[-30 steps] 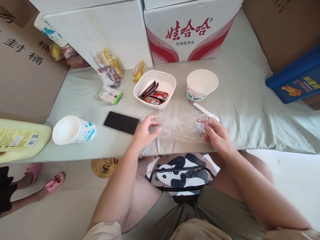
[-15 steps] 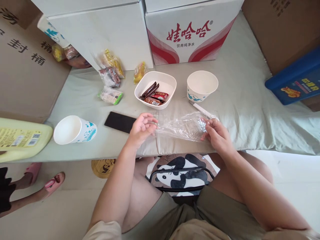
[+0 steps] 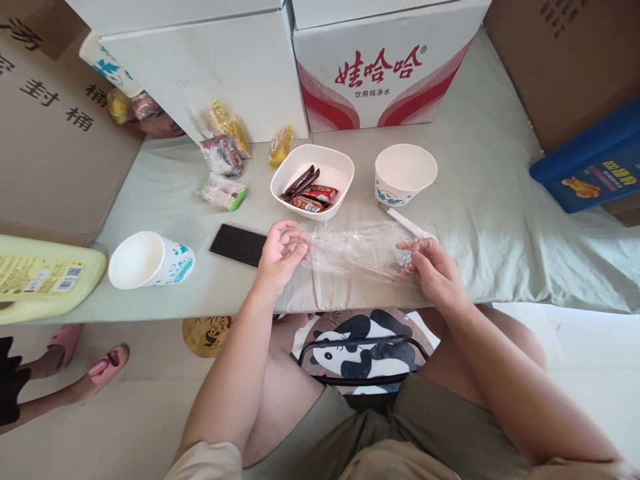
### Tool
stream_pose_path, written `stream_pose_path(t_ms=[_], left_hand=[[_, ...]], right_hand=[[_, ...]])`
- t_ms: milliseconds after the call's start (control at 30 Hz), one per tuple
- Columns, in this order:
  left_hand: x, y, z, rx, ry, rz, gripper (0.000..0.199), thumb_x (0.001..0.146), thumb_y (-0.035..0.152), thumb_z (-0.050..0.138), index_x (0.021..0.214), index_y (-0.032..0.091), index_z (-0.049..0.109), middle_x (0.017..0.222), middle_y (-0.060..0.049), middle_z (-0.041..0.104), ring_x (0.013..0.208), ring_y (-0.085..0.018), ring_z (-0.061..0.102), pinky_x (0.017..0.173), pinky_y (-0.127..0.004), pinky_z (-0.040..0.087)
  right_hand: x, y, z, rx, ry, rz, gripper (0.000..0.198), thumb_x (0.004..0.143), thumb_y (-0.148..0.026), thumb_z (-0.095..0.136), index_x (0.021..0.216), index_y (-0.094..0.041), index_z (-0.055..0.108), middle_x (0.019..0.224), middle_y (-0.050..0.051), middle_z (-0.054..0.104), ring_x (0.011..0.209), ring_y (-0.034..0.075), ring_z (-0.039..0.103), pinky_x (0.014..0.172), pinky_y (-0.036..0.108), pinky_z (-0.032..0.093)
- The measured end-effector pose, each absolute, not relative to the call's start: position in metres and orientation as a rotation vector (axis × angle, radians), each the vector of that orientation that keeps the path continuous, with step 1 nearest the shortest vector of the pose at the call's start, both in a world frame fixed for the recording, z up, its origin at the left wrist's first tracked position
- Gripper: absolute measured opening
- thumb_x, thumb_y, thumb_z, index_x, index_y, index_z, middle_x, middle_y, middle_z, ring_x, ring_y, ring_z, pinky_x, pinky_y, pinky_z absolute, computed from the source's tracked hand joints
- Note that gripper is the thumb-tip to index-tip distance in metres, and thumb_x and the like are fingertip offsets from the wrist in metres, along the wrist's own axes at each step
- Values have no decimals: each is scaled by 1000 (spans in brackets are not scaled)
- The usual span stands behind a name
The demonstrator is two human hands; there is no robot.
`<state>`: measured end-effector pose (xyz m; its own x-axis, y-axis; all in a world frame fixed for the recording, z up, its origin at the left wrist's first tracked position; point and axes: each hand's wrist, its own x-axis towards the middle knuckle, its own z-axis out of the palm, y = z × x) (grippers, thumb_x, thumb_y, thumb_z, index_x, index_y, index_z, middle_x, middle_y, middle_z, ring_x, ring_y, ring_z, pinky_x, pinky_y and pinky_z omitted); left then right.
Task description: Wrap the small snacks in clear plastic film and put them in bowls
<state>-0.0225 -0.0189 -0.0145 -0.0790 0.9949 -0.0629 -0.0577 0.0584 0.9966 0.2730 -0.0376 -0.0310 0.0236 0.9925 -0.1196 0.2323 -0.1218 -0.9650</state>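
A clear plastic bag (image 3: 350, 248) stretches between my two hands over the front of the cloth-covered table. My left hand (image 3: 283, 257) pinches its left end between thumb and fingers. At the right end, my right hand (image 3: 434, 267) is closed on the bag, its index finger pointing left over the film. Just behind the bag stands a white square bowl (image 3: 345, 160) with several wrapped snack sticks (image 3: 310, 192) in it. To the right of that bowl is a round paper bowl (image 3: 405, 170); a white-handled utensil (image 3: 406, 220) lies between it and my right hand.
A phone (image 3: 237, 245) and a paper cup (image 3: 150, 260) lie to the left, beside a yellow jug (image 3: 50, 277). Packaged snacks (image 3: 223, 153) sit behind them. White cartons (image 3: 380, 73) close off the back; a blue container (image 3: 590, 160) stands right. Another person's foot (image 3: 105, 367) shows below left.
The bag lies flatter and more spread out between my hands. My right index finger has extended leftward over it. The view has shifted very slightly.
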Motion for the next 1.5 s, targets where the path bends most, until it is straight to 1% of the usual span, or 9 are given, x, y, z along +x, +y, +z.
stream_pose_path(t_ms=[200,400,533,700,800,900,1033,1233,1500], left_hand=[[-23,-17,-18,1048,1499,1209,43,73,30,74,106,23,46,93,1,67,47,-5,57,38,-16,39],[-22,-14,-18,955,1457,1165,47,74,35,74,108,24,44,83,3,66,46,-6,55,36,-14,33],[-22,-9,-24,976,1473,1394,49,71,30,76,108,26,43,92,1,64,61,-8,63,43,-15,39],[-23,-12,-28,1160,1426,1464,55,72,27,76,116,29,43,128,-7,55,100,-14,68,79,-25,56],[-22,-18,-29,1206,1417,1219,66,71,27,77,126,30,40,131,-9,54,89,-13,68,78,-29,57],[-20,-21,-30,1252,1460,1060,63,72,24,73,128,28,44,130,-9,56,72,-7,64,70,-25,55],[-21,-22,-29,1343,1542,1008,51,73,22,68,121,24,52,129,-8,59,69,-6,61,62,-20,51],[-25,-24,-24,1730,1675,892,34,74,11,61,106,21,64,114,-5,65,71,-11,62,73,-28,55],[-22,-28,-32,1981,1836,738,37,81,21,66,117,23,66,129,-13,57,126,-32,53,109,-52,45]], right_hand=[[271,-36,-23,-1460,-1196,1087,26,91,-49,57,92,-27,42,68,-4,64,57,15,62,54,28,48],[275,-35,-20,-1548,-1273,1077,25,89,-45,59,93,-26,43,62,-7,58,36,8,44,39,24,34],[277,-37,-21,-1657,-1332,1055,24,88,-39,58,104,-25,46,72,-5,65,37,10,49,41,26,38],[279,-38,-26,-1649,-1357,1011,38,88,-34,55,124,-26,43,101,4,71,42,11,57,49,31,48],[286,-35,-29,-1618,-1349,925,43,89,-32,53,130,-28,40,111,7,69,45,11,58,51,32,51],[293,-31,-32,-1626,-1476,718,42,89,-29,52,130,-29,47,119,9,63,54,13,59,57,35,54],[296,-32,-36,-1667,-1765,238,34,86,-24,57,118,-27,65,130,15,53,87,24,63,81,48,56],[287,-36,-37,-1628,-2183,-20,39,84,-11,52,112,-28,73,138,13,49,127,39,49,97,60,49],[284,-41,-37,-1609,-2194,-36,34,77,-12,57,103,-23,76,138,14,50,136,43,42,107,67,40]])
